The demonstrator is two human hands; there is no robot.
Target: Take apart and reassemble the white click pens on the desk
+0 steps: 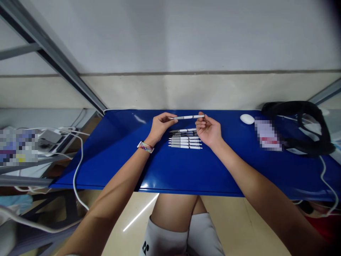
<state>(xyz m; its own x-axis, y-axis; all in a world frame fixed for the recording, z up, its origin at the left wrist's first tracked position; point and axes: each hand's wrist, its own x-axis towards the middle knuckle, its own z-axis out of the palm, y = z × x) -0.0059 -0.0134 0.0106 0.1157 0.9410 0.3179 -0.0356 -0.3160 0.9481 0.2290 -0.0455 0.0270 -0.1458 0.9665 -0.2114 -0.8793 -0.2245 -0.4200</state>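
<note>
A white and grey pen (188,117) is held level above the far part of the blue table (181,170). My left hand (161,126) pinches its pointed, grey end between thumb and fingers; a colourful band is on that wrist. At the other end of the pen, my right hand (208,128) has its thumb and index finger closed on the tip, palm turned up. Just below, several similar pens (185,143) lie side by side in a stack of rows, points to the left, with darker ones toward the back. The right hand's lower fingers are close beside their right ends.
A white mouse (247,119), a blurred packet (268,135) and a black padded strap (323,131) lie on the right. A white cable (81,153) hangs over the left edge. Metal frame posts and a wall bound the table.
</note>
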